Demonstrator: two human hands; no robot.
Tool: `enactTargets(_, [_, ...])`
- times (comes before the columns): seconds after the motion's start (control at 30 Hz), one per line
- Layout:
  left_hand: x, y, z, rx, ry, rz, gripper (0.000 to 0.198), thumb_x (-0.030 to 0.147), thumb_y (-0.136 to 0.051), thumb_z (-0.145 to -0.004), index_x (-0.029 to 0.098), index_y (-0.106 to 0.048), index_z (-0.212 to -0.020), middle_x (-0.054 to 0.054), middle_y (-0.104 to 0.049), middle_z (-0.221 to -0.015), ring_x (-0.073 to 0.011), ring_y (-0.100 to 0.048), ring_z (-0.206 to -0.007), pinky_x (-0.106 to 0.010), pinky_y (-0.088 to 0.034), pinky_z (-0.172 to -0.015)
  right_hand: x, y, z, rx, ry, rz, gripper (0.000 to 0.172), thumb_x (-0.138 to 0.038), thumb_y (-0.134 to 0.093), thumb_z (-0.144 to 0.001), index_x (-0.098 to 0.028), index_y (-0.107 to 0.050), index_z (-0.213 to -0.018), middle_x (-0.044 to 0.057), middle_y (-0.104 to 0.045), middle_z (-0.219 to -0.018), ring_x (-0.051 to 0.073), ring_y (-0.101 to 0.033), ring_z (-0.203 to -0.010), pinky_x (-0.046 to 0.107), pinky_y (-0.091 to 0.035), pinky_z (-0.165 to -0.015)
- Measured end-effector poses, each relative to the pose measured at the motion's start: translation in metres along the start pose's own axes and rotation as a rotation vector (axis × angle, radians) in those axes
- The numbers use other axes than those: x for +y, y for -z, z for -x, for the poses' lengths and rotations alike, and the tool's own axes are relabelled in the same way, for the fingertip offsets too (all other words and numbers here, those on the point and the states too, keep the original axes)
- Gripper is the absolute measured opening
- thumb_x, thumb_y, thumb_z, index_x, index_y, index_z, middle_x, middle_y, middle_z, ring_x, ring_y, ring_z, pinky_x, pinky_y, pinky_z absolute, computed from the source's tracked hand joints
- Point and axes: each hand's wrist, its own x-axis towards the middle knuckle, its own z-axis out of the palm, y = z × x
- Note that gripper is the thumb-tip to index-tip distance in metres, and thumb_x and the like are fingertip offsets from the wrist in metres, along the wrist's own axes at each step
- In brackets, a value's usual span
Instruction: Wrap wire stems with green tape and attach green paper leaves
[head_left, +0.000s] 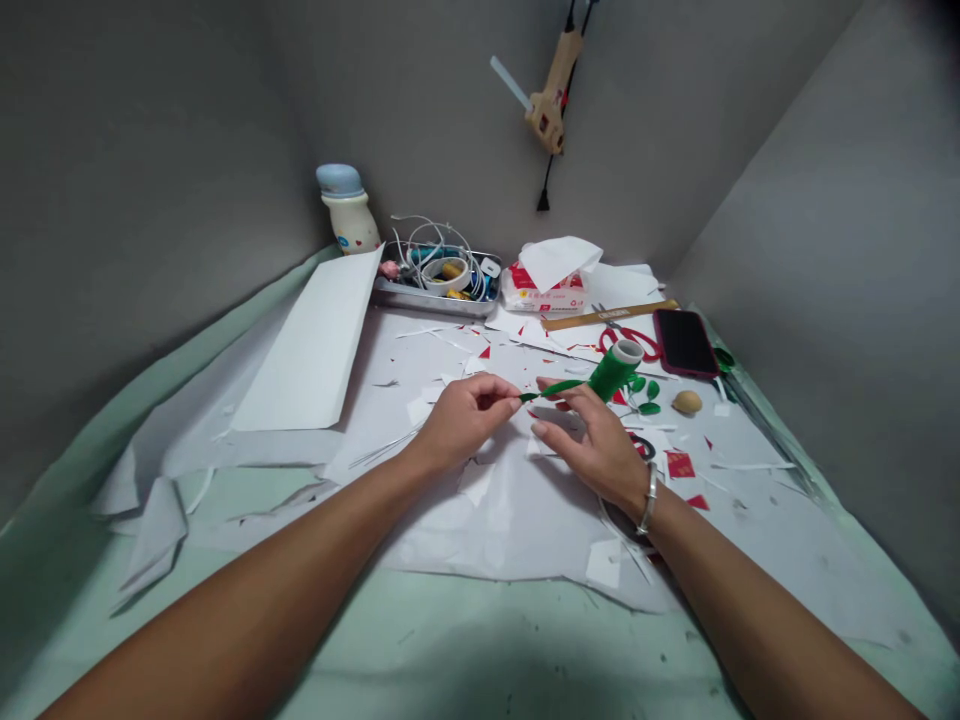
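Observation:
A roll of green tape (611,372) with a pale core tilts just behind my right hand, which hides its lower end. From it a narrow green strip (562,388) runs leftward between my hands. My left hand (474,415) pinches the strip's twisted free end between thumb and fingertips. The fingers of my right hand (596,440) lie along the strip near the roll, with the thumb held apart below. Whether that hand also supports the roll is hidden. Small green leaves (648,400) lie just beyond my right hand.
Paper scraps litter the white sheet (495,540). Red scissors (637,340), a ruler (611,316), a phone (685,342) and a tan ball (686,402) lie right. Behind are a tissue pack (544,292), a metal tray (390,292) and a bottle (351,222). A glue gun (551,100) hangs above.

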Motion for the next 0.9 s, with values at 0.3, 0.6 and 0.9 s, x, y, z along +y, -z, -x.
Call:
enactTargets(0.3, [0.002, -0.005, 0.003, -0.006, -0.017, -0.053, 0.015, 0.028, -0.062, -0.078, 0.015, -0.067, -0.083, -0.003, -0.065, -0.078, -0.0142, -0.056, -0.071, -0.027, -0.043, -0.067, -0.003, -0.002, 0.0, 0.093, -0.032, -0.082, 0.022, -0.036, -0.065, -0.085, -0.022, -0.069, -0.102, 0.006, -0.069, -0.108, 0.023, -0.061, -0.103, 0.038, -0.047, -0.09])
enactTargets(0.6, [0.007, -0.012, 0.008, -0.037, -0.08, -0.166, 0.012, 0.021, -0.059, -0.079, 0.016, -0.069, -0.079, -0.004, -0.065, -0.085, -0.0147, -0.058, -0.075, -0.029, -0.044, -0.072, -0.014, -0.009, 0.001, 0.007, -0.345, -0.415, 0.023, -0.037, -0.066, -0.082, -0.017, -0.073, -0.093, 0.004, -0.073, -0.081, 0.014, -0.062, -0.062, 0.026, -0.047, -0.055])
enactTargets(0.9, [0.0, -0.013, 0.005, -0.039, 0.02, -0.069, 0.013, 0.024, -0.062, -0.079, 0.016, -0.071, -0.085, -0.005, -0.071, -0.086, -0.0169, -0.063, -0.081, -0.03, -0.047, -0.076, -0.011, -0.01, 0.003, 0.131, -0.246, -0.255, 0.014, -0.031, -0.067, -0.08, -0.019, -0.074, -0.08, 0.004, -0.074, -0.081, 0.016, -0.064, -0.071, 0.027, -0.048, -0.067])
